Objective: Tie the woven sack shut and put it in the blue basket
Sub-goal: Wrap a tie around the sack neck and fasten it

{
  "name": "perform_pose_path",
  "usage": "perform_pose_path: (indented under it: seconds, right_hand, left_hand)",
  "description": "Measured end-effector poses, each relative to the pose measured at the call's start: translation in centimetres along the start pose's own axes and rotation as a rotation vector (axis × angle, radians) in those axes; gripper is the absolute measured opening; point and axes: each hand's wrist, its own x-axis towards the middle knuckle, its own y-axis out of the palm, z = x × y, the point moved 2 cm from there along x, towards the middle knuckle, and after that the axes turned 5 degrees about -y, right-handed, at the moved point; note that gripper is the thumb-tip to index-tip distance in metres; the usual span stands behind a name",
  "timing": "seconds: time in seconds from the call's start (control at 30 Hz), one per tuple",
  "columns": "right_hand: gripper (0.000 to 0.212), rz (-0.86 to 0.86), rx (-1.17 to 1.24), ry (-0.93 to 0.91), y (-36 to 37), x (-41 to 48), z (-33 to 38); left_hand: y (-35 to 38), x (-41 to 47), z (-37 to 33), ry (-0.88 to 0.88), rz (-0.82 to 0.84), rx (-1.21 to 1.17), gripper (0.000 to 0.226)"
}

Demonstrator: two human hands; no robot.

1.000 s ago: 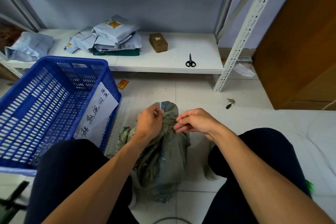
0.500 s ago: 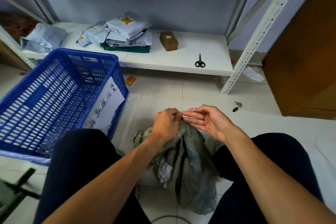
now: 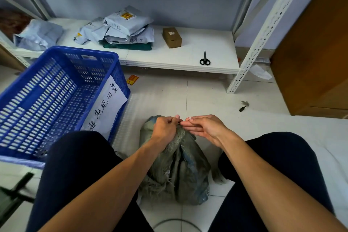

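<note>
Hands gather the neck of a coarse woven sack on the tiled floor.
Head view: the left hand fists the bunched grey-green weave; the right hand, fingers pressed together flat, touches it. The slotted blue basket stands just left, apart.

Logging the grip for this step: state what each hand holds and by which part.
The left hand is closed around the gathered neck of the woven sack. The right hand touches that neck with open fingers; whether it holds anything cannot be told.
</note>
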Motion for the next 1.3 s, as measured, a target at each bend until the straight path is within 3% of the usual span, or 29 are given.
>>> perform_pose_path:
  seconds: [0.23, 0.5, 0.73, 1.3]
  right_hand:
    - [0.021, -0.013, -0.071, -0.017, -0.3, -0.1, 0.4]
    - [0.022, -0.042, -0.194, -0.018, -0.4, 0.3, -0.4]
    - [0.022, 0.004, -0.26, 0.017, -0.3, 0.3, -0.6]
    - [0.021, 0.057, -0.312, 0.015, -0.2, 0.4, -0.5]
  left_hand:
    - [0.4, -0.3, -0.1, -0.005, 0.005, -0.009, 0.05]
    - [0.8, 0.0, 0.2, -0.018, 0.023, 0.11, 0.035]
    - [-0.2, 0.9, 0.7, -0.124, 0.049, 0.003, 0.04]
    - [-0.4, 1.0, 0.9, -0.117, 0.068, 0.055, 0.04]
